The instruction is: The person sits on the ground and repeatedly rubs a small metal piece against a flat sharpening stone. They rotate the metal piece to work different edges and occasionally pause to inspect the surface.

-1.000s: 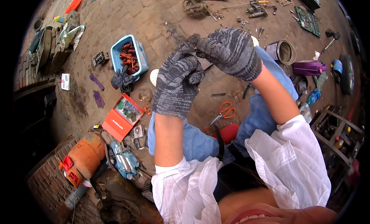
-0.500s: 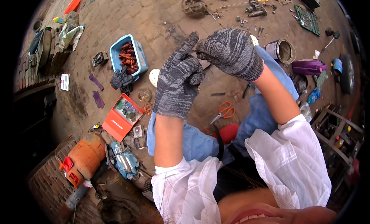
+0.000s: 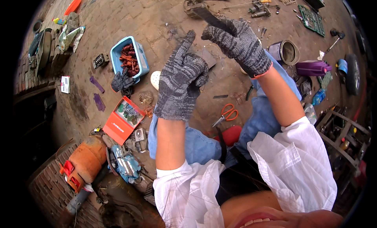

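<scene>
Both my hands wear grey-and-black knit gloves and are raised over the floor between my knees. My right hand (image 3: pixel 240 43) grips a dark flat strip (image 3: pixel 209 17), which sticks out up and to the left past its fingers. The kind of strip is not plain. To its left, my left hand (image 3: pixel 181 75) has the index finger stretched upward and the other fingers curled in; whatever they hold is hidden. A flat grey-brown piece (image 3: pixel 207 57) shows just beyond the curled fingers; I cannot tell whether it touches them.
Orange-handled scissors (image 3: pixel 226 115) lie below the hands. At left stand a blue basket (image 3: pixel 144 63) of reddish-brown parts and an open red box (image 3: pixel 118 128). A tin can (image 3: pixel 277 52), a purple jug (image 3: pixel 313 68) and a green tool case (image 3: pixel 312 20) are at right.
My hands were together and are now apart. The right one has moved up and right, and the dark strip in it has come into view. My left hand keeps nearly the same pose.
</scene>
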The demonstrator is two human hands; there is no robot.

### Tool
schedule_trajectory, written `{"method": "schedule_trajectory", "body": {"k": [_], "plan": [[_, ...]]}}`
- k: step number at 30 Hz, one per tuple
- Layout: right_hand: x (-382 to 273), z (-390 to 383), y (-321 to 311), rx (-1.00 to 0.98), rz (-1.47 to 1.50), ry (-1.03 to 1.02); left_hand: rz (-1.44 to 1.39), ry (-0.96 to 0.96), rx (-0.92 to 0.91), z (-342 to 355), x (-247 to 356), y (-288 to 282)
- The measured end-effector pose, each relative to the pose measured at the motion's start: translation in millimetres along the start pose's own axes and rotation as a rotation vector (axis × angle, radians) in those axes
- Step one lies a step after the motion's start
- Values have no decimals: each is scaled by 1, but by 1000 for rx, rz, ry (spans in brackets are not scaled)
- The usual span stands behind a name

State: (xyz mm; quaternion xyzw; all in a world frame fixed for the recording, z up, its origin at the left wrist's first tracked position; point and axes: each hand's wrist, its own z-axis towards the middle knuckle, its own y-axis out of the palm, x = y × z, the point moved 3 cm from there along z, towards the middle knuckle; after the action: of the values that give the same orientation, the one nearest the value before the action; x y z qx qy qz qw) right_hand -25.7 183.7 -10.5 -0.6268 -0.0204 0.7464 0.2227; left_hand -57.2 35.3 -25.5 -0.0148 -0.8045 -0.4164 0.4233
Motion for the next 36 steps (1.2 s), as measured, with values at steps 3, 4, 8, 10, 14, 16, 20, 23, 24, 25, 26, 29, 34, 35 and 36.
{"method": "schedule_trajectory", "body": {"k": [3, 4, 8, 10, 14, 16, 20, 23, 24, 25, 26, 29, 34, 35, 36], "plan": [[10, -4, 12, -166, 375, 509, 115, -32, 27, -2, 3, 4], [8, -4, 15, -165, 417, 519, 144, -47, 51, -3, 4, 6], [-8, -2, 8, -59, 434, 304, 309, -40, 148, -4, 5, 10], [-5, -1, 6, -2, 415, 283, 380, -41, 137, -4, 4, 11], [-6, -4, 1, 61, 392, 255, 566, -15, 90, -5, 0, 9], [-2, -5, 0, 111, 441, 238, 554, -46, 104, -6, -3, 11], [1, -8, 4, 178, 632, 300, 610, 57, 124, -5, -8, 8], [5, -8, 0, 159, 695, 287, 494, 72, 182, -4, -6, 10], [5, -7, -1, 175, 718, 296, 466, 58, 197, -4, -5, 12], [5, -7, -2, 190, 742, 304, 439, 45, 213, -5, -5, 16], [5, -7, -2, 173, 746, 302, 411, 32, 229, -5, -5, 17], [2, -7, 0, 150, 732, 307, 217, -23, 132, 0, -14, 9], [6, -8, 0, 169, 500, 209, 81, -108, 64, -2, -14, 15], [8, -8, -1, 174, 458, 191, 81, -114, 75, -2, -14, 17], [9, -8, 0, 184, 451, 206, 139, -75, 86, -1, -13, 18]]}}
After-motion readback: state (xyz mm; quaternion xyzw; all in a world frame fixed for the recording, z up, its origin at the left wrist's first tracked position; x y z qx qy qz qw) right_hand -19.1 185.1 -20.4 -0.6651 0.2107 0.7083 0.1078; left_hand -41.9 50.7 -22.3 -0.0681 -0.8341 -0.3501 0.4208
